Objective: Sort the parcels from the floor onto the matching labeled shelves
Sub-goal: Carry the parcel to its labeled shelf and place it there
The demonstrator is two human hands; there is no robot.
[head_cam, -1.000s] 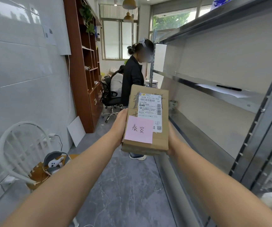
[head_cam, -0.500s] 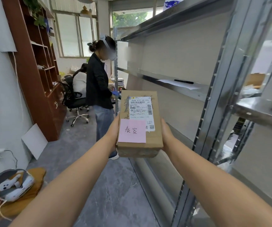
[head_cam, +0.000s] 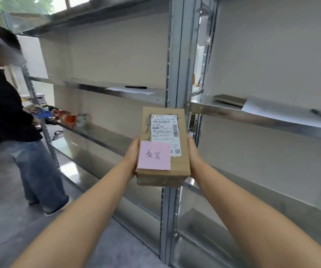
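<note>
I hold a brown cardboard parcel [head_cam: 182,163] out in front of me at chest height. It carries a white shipping label and a pink sticky note [head_cam: 154,156] with handwritten characters. My left hand [head_cam: 133,156] presses its left side and my right hand [head_cam: 194,154] presses its right side. Straight behind the parcel stands the upright post [head_cam: 175,55] between two bays of a metal shelf rack. A sheet of paper [head_cam: 131,91] with a black pen lies on the left bay's shelf. Another sheet [head_cam: 283,111] lies on the right bay's shelf [head_cam: 223,111].
A person [head_cam: 3,113] in a black top and jeans stands at the left, close to the rack's left end, handling tape. Several tape rolls [head_cam: 68,118] sit on a lower shelf there. Grey floor [head_cam: 10,219] lies between us. A flat tray-like item [head_cam: 230,99] rests on the right shelf.
My view has swung to the right, from looking down the aisle to facing the rack. The parcel stays gripped in both hands; the other person now appears at the left edge.
</note>
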